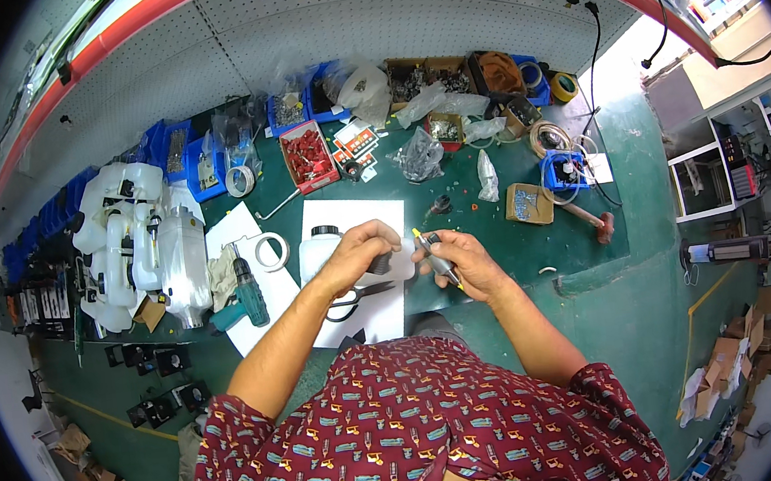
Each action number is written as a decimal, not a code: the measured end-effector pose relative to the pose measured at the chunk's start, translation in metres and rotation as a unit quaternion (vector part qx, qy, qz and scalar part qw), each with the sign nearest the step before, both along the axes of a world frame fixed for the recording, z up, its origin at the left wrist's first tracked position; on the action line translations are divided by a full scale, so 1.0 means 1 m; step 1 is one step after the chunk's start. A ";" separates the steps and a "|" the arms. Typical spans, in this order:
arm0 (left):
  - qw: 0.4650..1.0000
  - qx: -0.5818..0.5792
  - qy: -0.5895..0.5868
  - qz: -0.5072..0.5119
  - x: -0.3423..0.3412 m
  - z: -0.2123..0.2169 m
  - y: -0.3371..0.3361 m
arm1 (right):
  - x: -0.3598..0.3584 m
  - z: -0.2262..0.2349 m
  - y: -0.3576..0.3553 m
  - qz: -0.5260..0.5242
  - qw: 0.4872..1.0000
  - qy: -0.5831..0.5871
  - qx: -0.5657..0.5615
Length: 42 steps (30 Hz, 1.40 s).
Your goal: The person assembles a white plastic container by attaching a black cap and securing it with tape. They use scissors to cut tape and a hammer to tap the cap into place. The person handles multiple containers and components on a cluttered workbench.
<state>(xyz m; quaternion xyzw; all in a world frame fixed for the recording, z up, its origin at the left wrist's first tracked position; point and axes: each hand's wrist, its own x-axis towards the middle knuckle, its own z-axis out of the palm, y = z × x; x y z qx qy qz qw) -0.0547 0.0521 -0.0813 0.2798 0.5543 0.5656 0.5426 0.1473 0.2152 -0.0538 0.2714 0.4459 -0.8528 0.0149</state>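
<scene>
A translucent white plastic tank (314, 254) with a black cap lies on white paper at the near table edge. My left hand (360, 252) curls over it with closed fingers. Something dark shows beneath those fingers, too small to name. My right hand (465, 263), closed, grips a grey pen-shaped tool with yellow ends (446, 268), tilted beside the tank's right end. Below my left hand lie black-handled scissors (343, 304), partly covered by my wrist.
At left, a teal cordless drill (248, 295) and a tape roll (271, 251) lie near several white tanks (120, 240). Behind stand a box of red parts (307, 158), blue bins (287, 112) and plastic bags (419, 155). A hammer (598, 223) and small cardboard box (528, 204) are at right.
</scene>
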 end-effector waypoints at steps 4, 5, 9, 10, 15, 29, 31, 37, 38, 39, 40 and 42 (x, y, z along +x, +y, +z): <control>0.859 0.000 0.467 -0.210 0.007 0.065 -0.006 | 0.004 0.034 -0.007 0.167 0.970 -0.071 0.160; 0.831 -0.001 0.483 -0.278 0.008 0.079 -0.007 | 0.002 0.042 -0.009 0.228 0.947 -0.091 0.205; 0.760 0.127 0.556 -0.310 0.011 0.094 -0.020 | 0.003 0.076 -0.025 0.280 0.922 -0.054 0.263; 0.754 0.156 0.561 -0.305 0.011 0.099 -0.023 | 0.002 0.086 -0.028 0.293 0.915 -0.056 0.273; 0.730 0.205 0.568 -0.321 0.007 0.118 -0.037 | -0.003 0.122 -0.035 0.341 0.899 -0.047 0.269; 0.675 -0.241 0.647 -0.260 -0.099 0.064 -0.104 | -0.012 0.060 0.023 -0.175 0.974 0.111 -0.089; 0.812 -0.146 0.523 -0.215 -0.059 0.055 -0.079 | -0.027 0.047 0.010 -0.197 0.960 0.140 -0.142; 0.995 0.019 0.095 -0.040 0.032 0.048 -0.021 | -0.070 0.032 -0.030 -0.244 0.950 0.125 -0.151; 0.996 0.041 0.077 0.008 0.041 0.042 -0.013 | -0.074 0.030 -0.034 -0.267 0.949 0.102 -0.131; 0.994 0.033 0.102 0.006 0.044 0.038 -0.012 | -0.078 0.026 -0.035 -0.290 0.947 0.078 -0.111; 0.992 0.025 0.124 0.002 0.048 0.040 -0.010 | -0.076 0.017 -0.031 -0.311 0.943 0.054 -0.102; 0.987 0.022 0.160 0.006 0.054 0.039 -0.009 | -0.075 -0.004 -0.026 -0.349 0.933 0.008 -0.086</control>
